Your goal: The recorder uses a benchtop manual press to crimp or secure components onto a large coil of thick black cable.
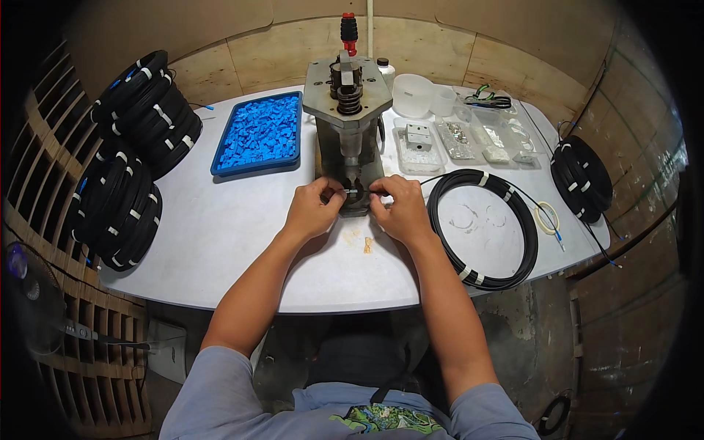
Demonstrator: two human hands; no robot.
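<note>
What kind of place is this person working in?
Probably a small cable assembly workshop. Both hands work at a manual bench press on a white table, beside stacked black cable coils and a blue tray of small blue parts.

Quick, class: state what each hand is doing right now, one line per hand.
Left hand: closed, pinching a small part at the base of the press.
Right hand: closed, pinching the black cable end at the press.

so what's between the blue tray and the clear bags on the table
In the head view, the grey metal press stands between the blue tray and the clear bags, with both hands at its base.
</note>
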